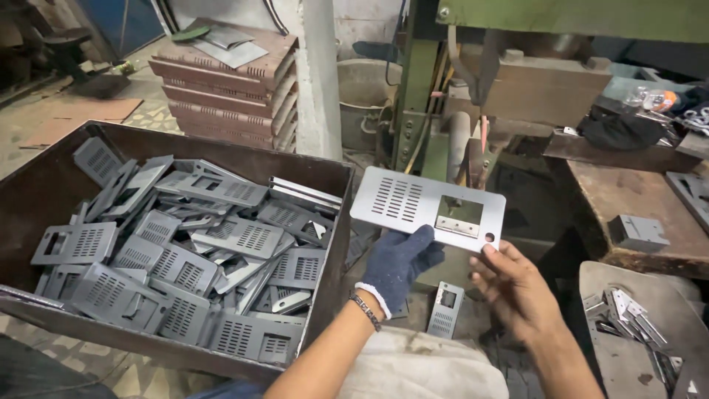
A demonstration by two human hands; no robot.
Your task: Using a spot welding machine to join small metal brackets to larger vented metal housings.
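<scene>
We've got the metal plate (pixel 428 208) just right of the bin (pixel 332 244), gloved left hand (pixel 397 264) and bare right hand (pixel 517 290) pinching its bottom edge; looks thin, stiff, light, probably sharp-edged.

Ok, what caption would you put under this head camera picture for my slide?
A gloved left hand and bare right hand hold a slotted grey metal plate beside a big box full of similar plates.

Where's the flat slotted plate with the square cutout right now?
In the head view, the slotted plate is centre frame, held up by the gloved left hand and bare right hand, just right of the bin of similar plates.
</scene>
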